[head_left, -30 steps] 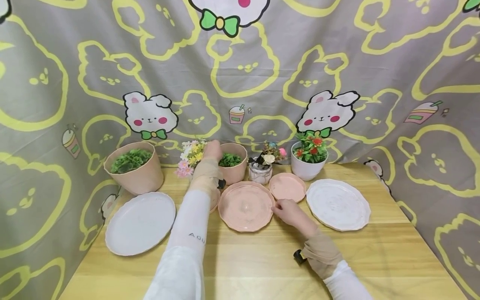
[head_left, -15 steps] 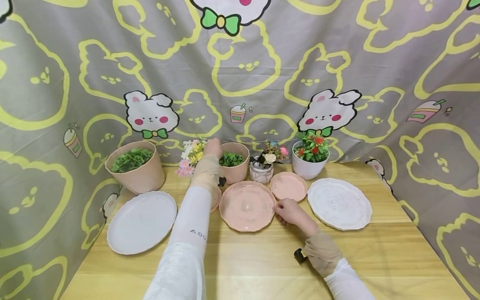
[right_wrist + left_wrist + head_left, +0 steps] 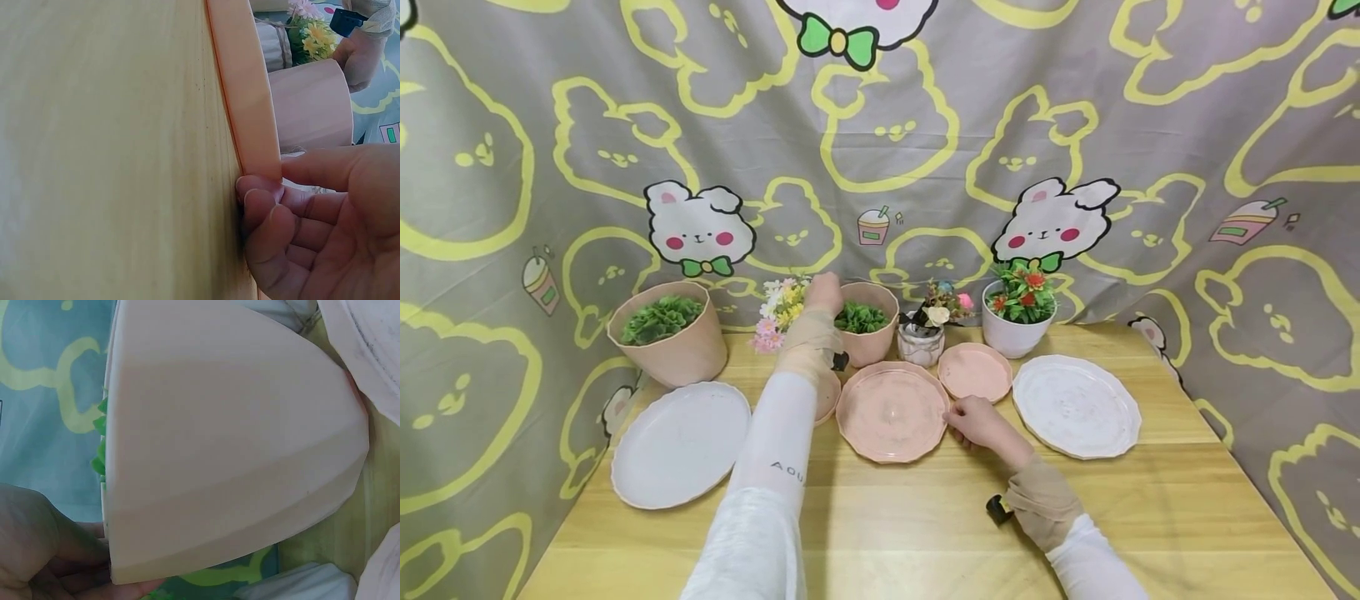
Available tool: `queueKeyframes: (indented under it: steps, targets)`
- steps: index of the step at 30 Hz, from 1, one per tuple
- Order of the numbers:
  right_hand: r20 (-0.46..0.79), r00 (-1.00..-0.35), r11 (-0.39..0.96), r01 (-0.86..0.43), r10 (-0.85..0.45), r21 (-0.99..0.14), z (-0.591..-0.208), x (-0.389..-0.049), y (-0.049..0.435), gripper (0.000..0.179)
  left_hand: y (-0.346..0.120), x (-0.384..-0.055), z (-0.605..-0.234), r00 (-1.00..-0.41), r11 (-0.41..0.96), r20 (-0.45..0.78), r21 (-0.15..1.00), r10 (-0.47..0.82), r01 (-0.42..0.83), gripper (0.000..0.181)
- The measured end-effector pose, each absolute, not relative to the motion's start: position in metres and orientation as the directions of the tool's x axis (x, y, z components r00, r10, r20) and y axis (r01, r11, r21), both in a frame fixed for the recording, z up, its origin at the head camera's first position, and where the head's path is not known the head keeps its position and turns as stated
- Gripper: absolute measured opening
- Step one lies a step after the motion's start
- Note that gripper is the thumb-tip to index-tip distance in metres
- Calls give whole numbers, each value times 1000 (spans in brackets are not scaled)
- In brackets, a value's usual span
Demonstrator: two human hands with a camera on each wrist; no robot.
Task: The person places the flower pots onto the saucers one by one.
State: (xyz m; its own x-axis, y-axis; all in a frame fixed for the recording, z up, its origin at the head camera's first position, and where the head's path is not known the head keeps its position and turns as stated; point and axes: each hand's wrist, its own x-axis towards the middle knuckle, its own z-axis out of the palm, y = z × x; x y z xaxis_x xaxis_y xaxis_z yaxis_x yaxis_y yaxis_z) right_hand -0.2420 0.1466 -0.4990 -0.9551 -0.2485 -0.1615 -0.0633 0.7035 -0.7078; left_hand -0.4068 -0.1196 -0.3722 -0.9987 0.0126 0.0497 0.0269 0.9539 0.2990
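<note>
My left hand [image 3: 824, 293] grips the left rim of a pink flower pot [image 3: 871, 346] with green leaves inside, at the back middle of the table. In the left wrist view, thumb and fingers of the left hand [image 3: 37, 550] pinch that rim, and the pot's wall [image 3: 237, 437] fills most of the picture. My right hand [image 3: 981, 423] pinches the right edge of a round pink plant saucer [image 3: 891, 417] in front of the pot. From the right wrist, the right hand [image 3: 331, 219] has its thumb above and fingers below the saucer's edge [image 3: 247, 87], close to the tabletop.
A larger pink pot [image 3: 681, 354] and a white oval saucer [image 3: 681, 446] stand left. Pink and yellow flowers [image 3: 778, 317] are partly behind my left arm. Right are a small flower vase [image 3: 921, 343], small pink saucer [image 3: 975, 372], white pot [image 3: 1018, 337] and white saucer [image 3: 1075, 408].
</note>
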Motion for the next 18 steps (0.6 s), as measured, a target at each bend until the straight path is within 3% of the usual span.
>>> queueKeyframes:
  steps: [6, 14, 18]
  targets:
    - [-163, -953, 710, -71, -257, -700, -499, -242, 147, 33, -124, -405, -364, -998, 933, 52, 356, 44, 60, 20]
    - [-186, -950, 708, -49, -251, -705, -499, -243, 146, 32, -131, -398, -346, -983, 947, 146, 285, 112, 151, 20]
    - [-191, -949, 698, -40, -250, -715, -499, -244, 147, 32, -133, -393, -338, -983, 922, 131, 350, 129, 168, 30]
